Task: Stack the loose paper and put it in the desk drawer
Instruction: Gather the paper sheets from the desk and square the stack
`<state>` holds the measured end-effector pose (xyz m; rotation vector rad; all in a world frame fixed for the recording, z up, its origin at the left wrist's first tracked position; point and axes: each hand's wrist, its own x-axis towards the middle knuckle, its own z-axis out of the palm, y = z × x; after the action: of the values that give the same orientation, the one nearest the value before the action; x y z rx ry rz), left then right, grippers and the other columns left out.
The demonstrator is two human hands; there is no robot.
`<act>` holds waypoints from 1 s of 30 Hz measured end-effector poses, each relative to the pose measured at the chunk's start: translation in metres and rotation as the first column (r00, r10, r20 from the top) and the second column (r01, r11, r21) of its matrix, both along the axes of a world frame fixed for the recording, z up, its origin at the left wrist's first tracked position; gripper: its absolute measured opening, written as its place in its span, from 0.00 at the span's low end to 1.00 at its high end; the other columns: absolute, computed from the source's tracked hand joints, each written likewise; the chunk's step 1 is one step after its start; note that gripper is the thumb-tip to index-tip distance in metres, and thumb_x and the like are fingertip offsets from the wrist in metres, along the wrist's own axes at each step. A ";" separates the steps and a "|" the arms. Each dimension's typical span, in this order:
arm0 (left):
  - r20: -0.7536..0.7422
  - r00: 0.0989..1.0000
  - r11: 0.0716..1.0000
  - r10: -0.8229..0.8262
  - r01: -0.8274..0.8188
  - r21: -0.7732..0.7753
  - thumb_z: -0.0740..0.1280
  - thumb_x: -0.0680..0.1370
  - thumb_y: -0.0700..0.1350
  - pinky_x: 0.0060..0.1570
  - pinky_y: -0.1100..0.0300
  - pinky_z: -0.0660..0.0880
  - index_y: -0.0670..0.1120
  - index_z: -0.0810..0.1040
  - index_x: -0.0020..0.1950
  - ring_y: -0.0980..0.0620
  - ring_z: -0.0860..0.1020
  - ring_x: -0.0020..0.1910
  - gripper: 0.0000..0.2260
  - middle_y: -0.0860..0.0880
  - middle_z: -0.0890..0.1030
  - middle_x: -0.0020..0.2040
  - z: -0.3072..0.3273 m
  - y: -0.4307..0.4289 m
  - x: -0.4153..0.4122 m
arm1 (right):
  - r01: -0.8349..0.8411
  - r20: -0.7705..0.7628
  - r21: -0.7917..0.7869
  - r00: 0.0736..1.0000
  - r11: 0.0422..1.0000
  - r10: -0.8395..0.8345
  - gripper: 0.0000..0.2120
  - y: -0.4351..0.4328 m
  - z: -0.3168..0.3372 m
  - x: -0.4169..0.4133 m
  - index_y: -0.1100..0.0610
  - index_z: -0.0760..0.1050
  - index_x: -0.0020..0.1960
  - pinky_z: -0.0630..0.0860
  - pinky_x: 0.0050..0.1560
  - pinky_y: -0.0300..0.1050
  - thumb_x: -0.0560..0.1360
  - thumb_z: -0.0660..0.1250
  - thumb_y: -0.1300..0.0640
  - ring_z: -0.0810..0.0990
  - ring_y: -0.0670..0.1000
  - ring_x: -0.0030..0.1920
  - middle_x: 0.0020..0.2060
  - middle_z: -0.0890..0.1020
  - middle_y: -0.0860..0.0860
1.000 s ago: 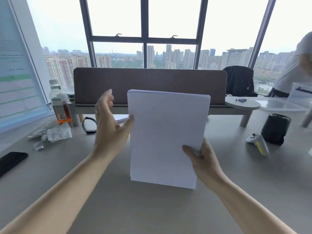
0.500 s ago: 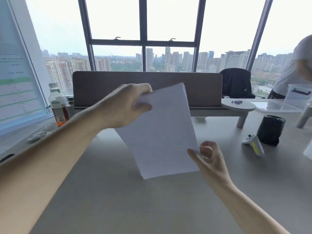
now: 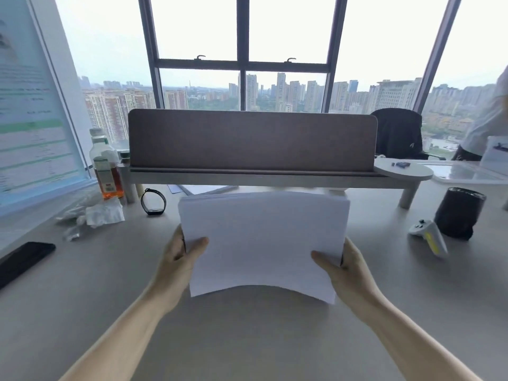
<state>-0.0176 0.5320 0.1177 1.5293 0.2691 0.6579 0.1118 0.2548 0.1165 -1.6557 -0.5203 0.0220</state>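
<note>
A white stack of paper (image 3: 264, 240) stands in landscape over the middle of the grey desk (image 3: 247, 339), its lower edge bowed upward. My left hand (image 3: 180, 257) grips its left side, thumb on the front. On the right side my right hand (image 3: 345, 266) grips it the same way. No drawer is in view.
A brown divider panel on a white shelf (image 3: 251, 141) runs behind the paper. At the left are a bottle (image 3: 105, 166), crumpled tissue (image 3: 103, 214), a black wristband (image 3: 153, 202) and a phone (image 3: 23, 261). At the right stand a black cup (image 3: 459, 213) and a white controller (image 3: 428, 237). Another person (image 3: 492, 119) is at the far right.
The stack has turned from portrait to landscape. My left hand, which was at the top corner half a second ago, has come down to the left side; both hands now hold it.
</note>
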 end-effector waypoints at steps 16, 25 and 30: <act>-0.019 1.000 1.000 0.001 -0.001 -0.017 0.61 0.81 0.30 0.51 0.60 0.78 0.52 0.80 0.59 0.55 0.84 0.52 0.19 0.55 0.88 0.50 -0.001 0.005 0.004 | 0.072 0.025 0.224 0.997 0.972 -0.080 0.14 0.005 -0.007 0.004 0.54 0.80 0.61 0.78 0.56 0.53 0.77 0.68 0.62 0.85 0.54 0.54 0.53 0.87 0.52; -0.063 0.998 0.997 -0.007 0.012 0.081 0.68 0.81 0.42 0.69 0.45 0.74 0.51 0.80 0.66 0.53 0.83 0.62 0.14 0.52 0.87 0.61 -0.015 0.002 -0.002 | 0.060 -0.022 0.193 0.998 0.979 -0.057 0.13 0.002 -0.004 0.005 0.49 0.81 0.58 0.79 0.55 0.49 0.79 0.68 0.64 0.86 0.49 0.52 0.50 0.89 0.46; -0.116 0.990 0.992 -0.078 0.089 0.086 0.64 0.85 0.39 0.69 0.47 0.74 0.49 0.80 0.67 0.54 0.84 0.63 0.13 0.53 0.87 0.61 -0.015 0.000 -0.003 | 0.049 0.010 0.153 0.999 0.987 -0.052 0.13 -0.001 -0.003 0.003 0.52 0.79 0.61 0.80 0.50 0.41 0.81 0.65 0.65 0.87 0.46 0.51 0.50 0.89 0.45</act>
<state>-0.0209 0.5324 0.1026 1.6588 0.2620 0.5242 0.1151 0.2542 0.1137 -1.5194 -0.4788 -0.0656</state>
